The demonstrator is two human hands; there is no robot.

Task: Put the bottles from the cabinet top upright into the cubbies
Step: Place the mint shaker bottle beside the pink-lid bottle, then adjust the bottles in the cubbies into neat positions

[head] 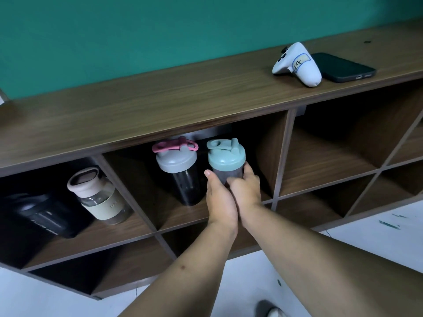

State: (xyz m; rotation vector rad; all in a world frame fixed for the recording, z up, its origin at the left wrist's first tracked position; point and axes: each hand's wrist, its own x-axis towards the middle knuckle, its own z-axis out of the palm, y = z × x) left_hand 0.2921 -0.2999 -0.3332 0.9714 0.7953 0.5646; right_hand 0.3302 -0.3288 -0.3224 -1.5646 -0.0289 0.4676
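Teal wall backs a long wooden cabinet (160, 106) whose top carries no bottles in view; only a white controller (297, 65) and a dark phone (341, 67) lie at its right end, touching or nearly so.

Working left to right along the upper row of cubbies:

1. Left cubby (75, 243): a black bottle (43, 216) and a clear bottle with a beige cap (98, 197) stand side by side.
2. Middle cubby (183, 216): a dark shaker with a grey lid and pink loop (178, 170) stands upright at the left. Just beside it on the right is the teal-lidded shaker (226, 161), upright, its base hidden behind your hands.
3. Right cubby (325, 161): nothing visible inside.

Your left hand (219, 200) wraps the teal-lidded shaker's body from the left, thumb up along its side; your right hand (247, 191) closes on it from the right. Both hands grip this bottle.

Step in hand, as judged: setting the teal-lidded shaker down in the middle cubby. Whether the base already rests on the shelf cannot be told.

Next move: confirm that the base sits flat, then loosen both hands together and draw them straight back, keeping your left wrist off the neighbouring shaker. With the visible cabinet top holding no bottles, this appears to be the last placement.
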